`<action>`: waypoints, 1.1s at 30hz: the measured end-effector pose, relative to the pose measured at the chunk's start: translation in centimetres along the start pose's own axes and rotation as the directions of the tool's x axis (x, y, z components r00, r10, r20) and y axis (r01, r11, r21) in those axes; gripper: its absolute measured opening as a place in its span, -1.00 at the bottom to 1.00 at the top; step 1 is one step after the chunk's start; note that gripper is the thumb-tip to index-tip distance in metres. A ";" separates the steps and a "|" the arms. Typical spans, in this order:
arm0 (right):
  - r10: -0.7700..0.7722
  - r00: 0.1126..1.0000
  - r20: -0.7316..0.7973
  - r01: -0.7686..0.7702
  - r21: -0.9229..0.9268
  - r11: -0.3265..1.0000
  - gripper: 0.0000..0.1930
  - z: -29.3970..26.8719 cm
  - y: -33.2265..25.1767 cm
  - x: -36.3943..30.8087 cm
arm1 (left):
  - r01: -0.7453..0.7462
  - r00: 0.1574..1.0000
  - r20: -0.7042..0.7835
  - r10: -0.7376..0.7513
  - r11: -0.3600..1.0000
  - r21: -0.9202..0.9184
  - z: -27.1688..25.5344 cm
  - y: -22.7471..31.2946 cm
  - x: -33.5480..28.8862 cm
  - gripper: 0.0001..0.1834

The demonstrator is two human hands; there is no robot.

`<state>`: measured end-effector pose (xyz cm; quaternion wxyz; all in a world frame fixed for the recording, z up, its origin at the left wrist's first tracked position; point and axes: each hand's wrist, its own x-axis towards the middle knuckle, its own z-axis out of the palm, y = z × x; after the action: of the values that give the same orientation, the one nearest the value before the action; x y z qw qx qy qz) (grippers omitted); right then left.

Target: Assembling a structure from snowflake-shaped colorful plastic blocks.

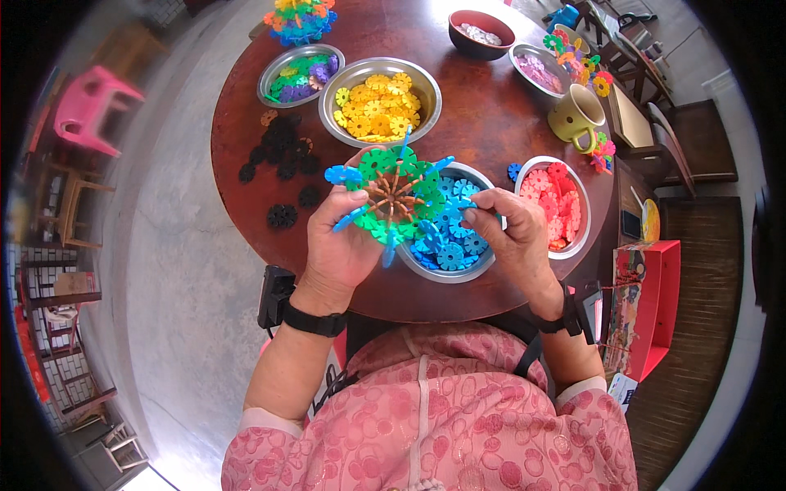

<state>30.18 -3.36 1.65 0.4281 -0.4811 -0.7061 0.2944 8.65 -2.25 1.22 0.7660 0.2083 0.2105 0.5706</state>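
My left hand (332,245) grips a round build of interlocking plastic flower discs (378,165). Its middle is brown, a green ring surrounds that, and several blue discs stick out along the edge. Between the thumb and fingers of my right hand (524,241) is a blue flower disc (464,204), partly covered by the fingertips. Both hands are over the near part of the table, with the build and the pinched disc a little apart. Below them stands a metal bowl (449,278) of loose blue discs, partly hidden by the build and my right hand.
On the round brown table (479,98) are a metal bowl (325,110) of yellow discs, an oval dish (586,225) of red and pink discs, and loose black discs (282,147). A yellow mug (566,121) stands right. Farther back are a dark bowl (481,51) and a finished-looking colourful disc build (300,23).
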 end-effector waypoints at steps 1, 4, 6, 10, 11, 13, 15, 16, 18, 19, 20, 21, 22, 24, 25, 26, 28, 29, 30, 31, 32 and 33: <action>0.000 1.000 0.001 0.000 0.000 1.000 -0.87 0.0 0.0 0.0 | 0.000 1.000 -0.001 0.000 1.000 0.000 -0.1 0.0 0.0 -0.36; 0.041 0.999 -0.006 -0.041 0.008 0.999 -0.87 0.2 -0.1 0.0 | 0.005 1.000 -0.026 -0.005 1.000 -0.008 -0.2 -0.1 0.0 -0.36; 0.030 0.999 -0.019 -0.030 -0.007 1.000 -0.87 0.2 -0.2 -0.1 | 0.016 1.000 -0.011 -0.016 0.999 -0.028 -0.3 -0.1 -0.1 -0.35; 0.027 0.999 -0.029 -0.028 -0.046 0.999 -0.87 0.2 -0.1 -0.3 | 0.030 0.998 0.062 -0.024 0.995 -0.097 0.1 0.1 -0.1 -0.40; 0.034 0.999 -0.040 -0.035 -0.025 0.999 -0.88 0.3 -0.1 -0.3 | 0.023 0.997 0.073 -0.018 0.997 -0.068 0.0 0.1 -0.1 -0.40; 0.040 0.998 -0.053 -0.041 -0.004 0.999 -0.89 0.4 0.0 -0.5 | 0.016 0.996 0.086 -0.013 0.999 -0.037 0.0 0.0 0.0 -0.41; 0.204 0.978 -0.050 -0.181 0.288 0.940 -0.91 0.6 0.0 -0.6 | 0.041 0.997 0.070 -0.036 0.996 -0.073 0.0 -0.1 0.0 -0.43; 0.204 0.978 -0.051 -0.181 0.288 0.940 -0.91 0.6 -0.1 -0.6 | 0.041 0.997 0.071 -0.036 0.997 -0.073 -0.1 -0.1 0.0 -0.43; 0.259 0.966 -0.008 -0.241 0.335 0.911 -0.93 0.4 -0.5 -0.6 | 0.130 0.991 0.058 -0.122 0.977 -0.170 -0.2 -0.2 -0.1 -0.46; 0.260 0.966 -0.009 -0.242 0.335 0.910 -0.93 0.4 -0.6 -0.6 | 0.132 0.991 0.057 -0.124 0.977 -0.170 -0.2 -0.2 -0.1 -0.46; 0.239 0.971 -0.013 -0.225 0.302 0.927 -0.93 0.4 -0.6 -0.5 | 0.132 0.991 0.058 -0.124 0.978 -0.161 -0.2 -0.1 -0.1 -0.46; 0.219 0.976 -0.016 -0.207 0.268 0.941 -0.94 0.5 -0.6 -0.5 | 0.133 0.990 0.059 -0.125 0.979 -0.153 -0.1 -0.1 -0.2 -0.47; 0.221 0.975 -0.019 -0.208 0.268 0.941 -0.94 0.5 -0.5 -0.5 | 0.137 0.990 0.060 -0.129 0.979 -0.153 -0.2 -0.1 -0.1 -0.47; 0.157 0.986 -0.054 -0.143 0.208 0.968 -0.92 0.6 -0.3 -0.7 | 0.142 0.989 0.056 -0.136 0.984 -0.110 -0.2 -0.1 -0.1 -0.47; 0.158 0.986 -0.057 -0.143 0.208 0.968 -0.92 0.6 -0.1 -0.7 | 0.144 0.989 0.057 -0.138 0.984 -0.109 -0.1 -0.1 -0.1 -0.47; 0.118 0.991 -0.056 -0.110 0.130 0.985 -0.92 0.6 0.2 -0.8 | 0.107 0.993 0.049 -0.105 0.993 -0.056 0.0 -0.1 -0.1 -0.47; 0.082 0.995 -0.053 -0.079 0.054 0.995 -0.91 0.5 0.2 -0.7 | 0.074 0.996 0.041 -0.074 0.997 -0.001 0.0 -0.2 0.0 -0.47; 0.088 0.996 -0.017 -0.088 -0.015 0.996 -0.90 0.3 -0.2 -0.6 | 0.071 0.997 0.033 -0.072 0.997 0.013 -0.2 -0.2 0.0 -0.47; 0.097 0.995 0.019 -0.095 -0.084 0.992 -0.89 0.2 -0.6 -0.4 | 0.069 0.997 0.026 -0.070 0.997 0.026 -0.3 -0.3 0.0 -0.46; 0.103 0.995 0.013 -0.101 -0.085 0.991 -0.89 0.1 -0.7 -0.3 | 0.077 0.997 0.028 -0.078 0.997 0.027 -0.2 -0.2 0.0 -0.46; 0.019 0.999 0.033 -0.015 -0.123 0.992 -0.89 -0.1 -0.8 -0.1 | 0.082 0.996 0.028 -0.083 0.996 0.030 -0.2 -0.1 0.0 -0.47; -0.063 0.996 0.057 0.072 -0.160 0.985 -0.89 -0.2 -0.9 0.0 | 0.086 0.996 0.029 -0.087 0.996 0.034 -0.1 -0.1 0.0 -0.47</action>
<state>30.00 -3.64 2.47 0.3788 -0.4823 -0.7544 0.2340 8.65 -2.25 1.08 0.7896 0.2202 0.2169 0.5301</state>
